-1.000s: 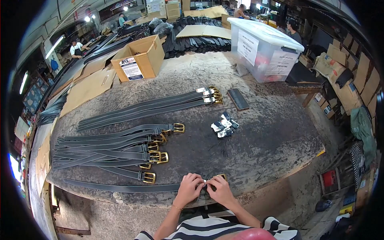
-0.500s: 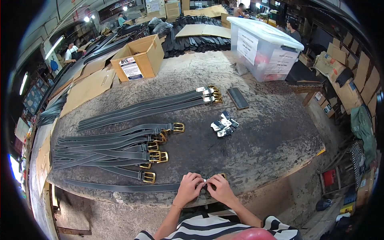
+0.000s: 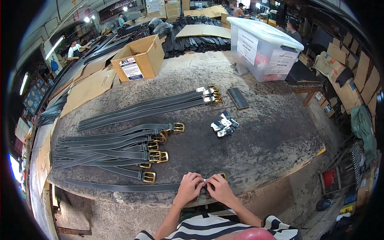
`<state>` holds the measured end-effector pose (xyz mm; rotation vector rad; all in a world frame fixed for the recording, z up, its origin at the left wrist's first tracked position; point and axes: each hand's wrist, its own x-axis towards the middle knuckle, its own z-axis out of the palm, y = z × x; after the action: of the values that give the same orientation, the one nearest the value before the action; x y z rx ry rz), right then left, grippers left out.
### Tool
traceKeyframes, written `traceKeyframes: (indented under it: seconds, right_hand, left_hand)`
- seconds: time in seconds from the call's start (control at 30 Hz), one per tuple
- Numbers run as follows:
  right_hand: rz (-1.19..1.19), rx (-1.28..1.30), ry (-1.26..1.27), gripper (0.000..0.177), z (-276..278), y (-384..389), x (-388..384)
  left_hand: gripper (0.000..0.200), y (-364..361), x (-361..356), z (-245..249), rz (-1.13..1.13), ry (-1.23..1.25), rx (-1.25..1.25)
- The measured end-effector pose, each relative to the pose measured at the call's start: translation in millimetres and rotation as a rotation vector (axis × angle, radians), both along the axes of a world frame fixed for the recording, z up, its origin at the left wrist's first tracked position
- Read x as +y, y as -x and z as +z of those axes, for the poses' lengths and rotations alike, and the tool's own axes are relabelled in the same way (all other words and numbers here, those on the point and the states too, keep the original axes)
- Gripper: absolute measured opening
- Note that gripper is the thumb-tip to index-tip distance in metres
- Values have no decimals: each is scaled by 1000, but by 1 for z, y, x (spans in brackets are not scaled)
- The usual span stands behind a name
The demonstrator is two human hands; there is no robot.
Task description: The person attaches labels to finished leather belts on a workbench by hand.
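A: Where does the black leather belt with pale edge stitching lie?

B: Along the near edge of the bench — long axis side to side, strap extending leftward from the left hand; gold-coloured metal buckle just beyond the right hand, the nearer one.

A: The fingers?

B: Both hands pinch at a small white tag — exact hold hidden.
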<state>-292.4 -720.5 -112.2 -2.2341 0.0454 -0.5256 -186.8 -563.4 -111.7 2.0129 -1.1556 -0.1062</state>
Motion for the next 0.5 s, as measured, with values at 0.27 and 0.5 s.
traceKeyframes:
  seconds: [0.27,0.5]
  right_hand:
    - [1,-14,11,12,1,-1,1]
    - [-71,-31,-40,17,3,-2,4]
  left_hand:
    - [9,0,-1,-1,10,8,12]
    - [9,-1,-1,-1,8,8,4]
